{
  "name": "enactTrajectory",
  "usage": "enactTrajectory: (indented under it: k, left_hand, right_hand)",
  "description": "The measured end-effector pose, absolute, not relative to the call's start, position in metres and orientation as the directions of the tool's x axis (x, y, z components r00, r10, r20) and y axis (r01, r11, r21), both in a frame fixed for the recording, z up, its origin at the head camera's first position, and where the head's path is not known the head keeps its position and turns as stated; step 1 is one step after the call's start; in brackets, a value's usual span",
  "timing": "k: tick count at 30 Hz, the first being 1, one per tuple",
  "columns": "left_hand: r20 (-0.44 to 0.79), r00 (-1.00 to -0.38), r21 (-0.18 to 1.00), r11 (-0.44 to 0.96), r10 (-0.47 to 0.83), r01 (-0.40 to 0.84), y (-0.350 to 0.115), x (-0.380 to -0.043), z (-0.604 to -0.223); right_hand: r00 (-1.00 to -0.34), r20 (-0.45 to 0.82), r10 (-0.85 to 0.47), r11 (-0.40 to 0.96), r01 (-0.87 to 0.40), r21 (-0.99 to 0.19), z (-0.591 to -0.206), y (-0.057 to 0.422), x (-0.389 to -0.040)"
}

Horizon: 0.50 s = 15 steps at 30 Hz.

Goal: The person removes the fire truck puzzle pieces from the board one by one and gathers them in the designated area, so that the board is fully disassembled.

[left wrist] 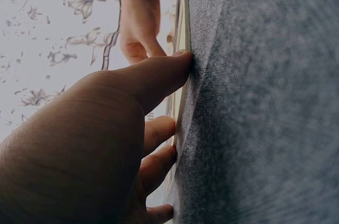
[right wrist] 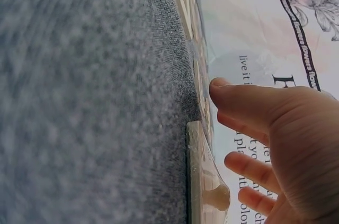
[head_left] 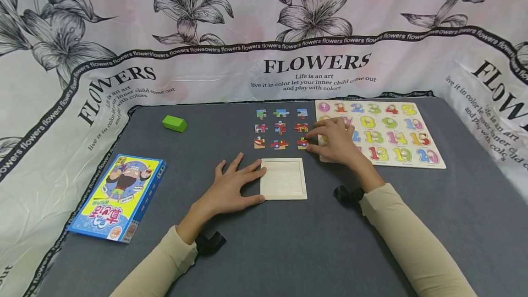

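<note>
A small square wooden tray (head_left: 283,179) lies on the grey table, and my left hand (head_left: 231,187) rests at its left side with fingers spread. The left wrist view shows the left thumb (left wrist: 164,68) at the tray's edge. Beyond the tray, several small jigsaw pieces (head_left: 280,127) are laid out in three rows. My right hand (head_left: 336,141) reaches over the left part of a number board (head_left: 429,127), its thumb and forefinger apart beside the lower-right jigsaw piece (head_left: 302,143). In the right wrist view, the right thumb (right wrist: 243,97) hovers above the table surface.
A blue and yellow box (head_left: 117,196) with a cartoon figure lies at the left. A green block (head_left: 175,123) sits farther back. Flower-printed cloth (head_left: 214,74) hangs behind the table. The number board has a raised knob (right wrist: 216,197).
</note>
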<state>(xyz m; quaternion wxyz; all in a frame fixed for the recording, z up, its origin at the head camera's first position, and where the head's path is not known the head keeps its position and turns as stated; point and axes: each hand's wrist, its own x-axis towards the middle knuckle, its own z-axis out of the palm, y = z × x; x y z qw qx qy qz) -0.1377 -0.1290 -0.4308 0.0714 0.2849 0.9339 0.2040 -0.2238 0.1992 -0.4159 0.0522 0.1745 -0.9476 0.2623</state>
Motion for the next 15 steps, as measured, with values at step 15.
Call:
enactTrajectory:
  k: [15]
  left_hand:
    - [-0.024,-0.831,0.417,0.761,0.555,0.496,-0.1299,-0.1366,-0.4311]
  right_hand:
    - [-0.929,0.212,-0.302,0.794,-0.368,-0.484,-0.4148,0.1991,-0.2209]
